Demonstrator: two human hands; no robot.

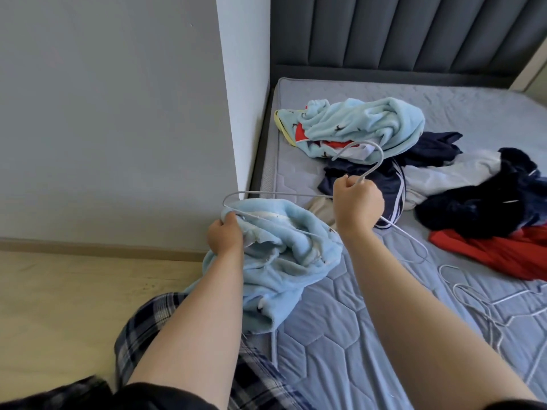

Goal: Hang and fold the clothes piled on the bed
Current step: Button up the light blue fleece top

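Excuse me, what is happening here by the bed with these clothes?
A person is putting a light blue garment onto a hanger. The left hand grips the garment at the edge of the bed. The right hand holds the hanger just below its hook, and one end of the hanger is at the cloth. The pile of other clothes lies unsorted farther up the bed, with spare hangers on the right.

Soft, even daylight, brightest on the wall face (pixel 242 84) toward the bed (pixel 355 321), leaves only faint shadows under the clothes (pixel 370 125); focus is fairly sharp, and the wide lens bows the headboard (pixel 414 34) near the edges.
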